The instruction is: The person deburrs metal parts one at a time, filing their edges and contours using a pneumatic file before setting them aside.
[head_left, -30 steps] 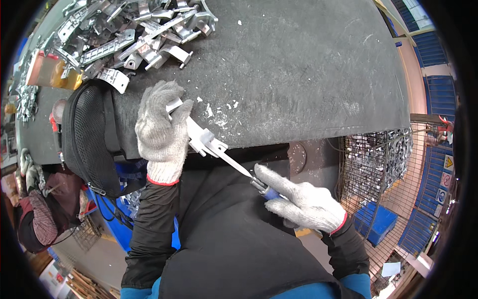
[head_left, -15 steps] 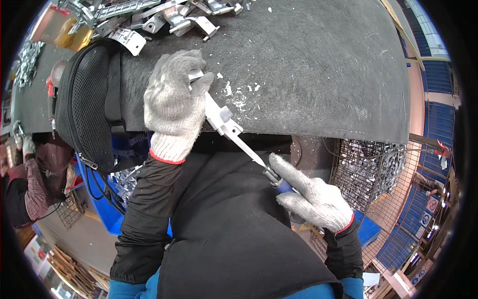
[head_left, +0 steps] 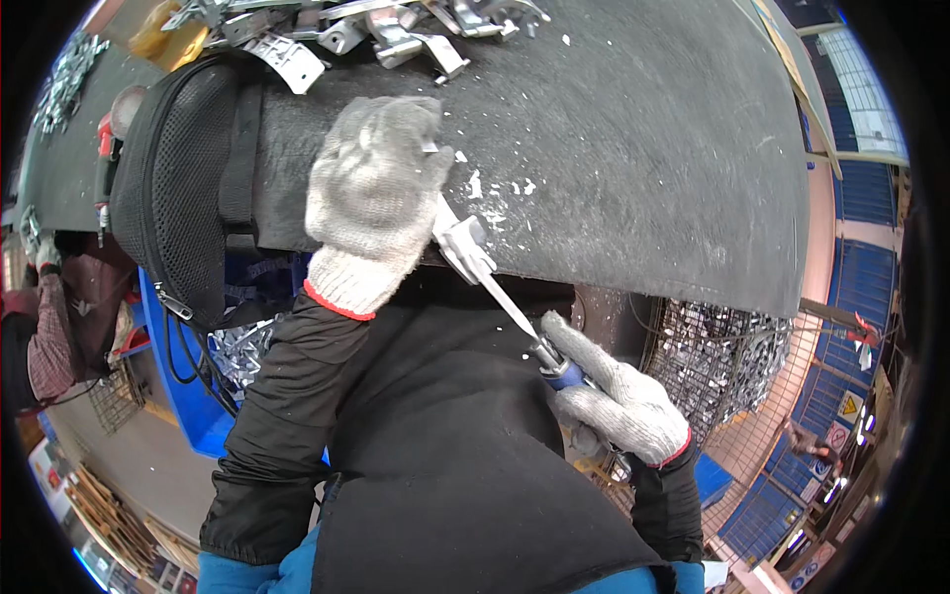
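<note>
My gloved left hand [head_left: 374, 188] is closed around one end of a silver metal bracket [head_left: 465, 249] at the near edge of the dark work table. The bracket's free end slants down toward my right, past the table edge. In my gloved right hand [head_left: 625, 404] is a hand tool [head_left: 564, 374] with a blue collar and a metal chuck. Its long, thin, file-like blade [head_left: 510, 307] points up and left, and its tip meets the bracket or lies just beside it. My fingers hide the tool's handle and the far end of the bracket.
Several metal brackets [head_left: 391, 35] are piled at the table's back left. A black mesh case [head_left: 178, 198] stands by my left arm. White chips [head_left: 475, 186] dot the dark mat [head_left: 643, 129]. Below the table are a wire basket of metal parts [head_left: 717, 356] and a blue bin [head_left: 198, 396]. Another person [head_left: 59, 337] works at far left.
In the picture, both the table and my left hand with the bracket sit further right. My left hand has turned over the bracket more. My right hand's fingers are closer around the tool.
</note>
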`<action>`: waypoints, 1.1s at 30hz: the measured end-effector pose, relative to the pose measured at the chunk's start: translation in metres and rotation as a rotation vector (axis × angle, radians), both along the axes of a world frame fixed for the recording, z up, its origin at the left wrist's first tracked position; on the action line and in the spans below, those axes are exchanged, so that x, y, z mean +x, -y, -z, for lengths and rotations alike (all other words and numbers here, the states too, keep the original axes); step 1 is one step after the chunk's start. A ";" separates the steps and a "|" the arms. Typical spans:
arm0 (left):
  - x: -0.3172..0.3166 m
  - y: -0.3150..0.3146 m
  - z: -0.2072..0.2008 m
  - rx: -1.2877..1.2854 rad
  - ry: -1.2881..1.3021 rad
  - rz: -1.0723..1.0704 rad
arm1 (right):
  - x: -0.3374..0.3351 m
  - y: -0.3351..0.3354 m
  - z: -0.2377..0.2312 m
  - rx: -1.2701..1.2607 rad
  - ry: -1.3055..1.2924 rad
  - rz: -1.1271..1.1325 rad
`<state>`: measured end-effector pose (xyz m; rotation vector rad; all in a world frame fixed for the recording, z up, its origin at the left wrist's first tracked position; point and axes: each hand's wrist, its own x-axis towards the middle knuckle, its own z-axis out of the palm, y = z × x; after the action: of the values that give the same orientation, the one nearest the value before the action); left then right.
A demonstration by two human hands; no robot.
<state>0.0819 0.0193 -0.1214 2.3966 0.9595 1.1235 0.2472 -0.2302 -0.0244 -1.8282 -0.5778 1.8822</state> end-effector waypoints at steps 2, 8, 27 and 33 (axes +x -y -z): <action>0.004 -0.003 0.002 0.020 0.079 0.053 | -0.001 -0.003 -0.001 0.013 -0.033 0.044; 0.001 -0.002 -0.003 0.050 -0.059 -0.011 | -0.001 -0.025 -0.010 -0.076 -0.126 0.050; 0.007 -0.001 -0.006 0.143 -0.141 -0.003 | -0.009 -0.017 0.001 -0.053 -0.261 0.256; 0.011 -0.003 -0.025 0.200 -0.349 0.129 | -0.001 0.004 0.008 0.166 0.221 -0.101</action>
<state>0.0931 0.0228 -0.0961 2.8364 0.8086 0.8030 0.2465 -0.2343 -0.0319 -1.9405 -0.8906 1.6479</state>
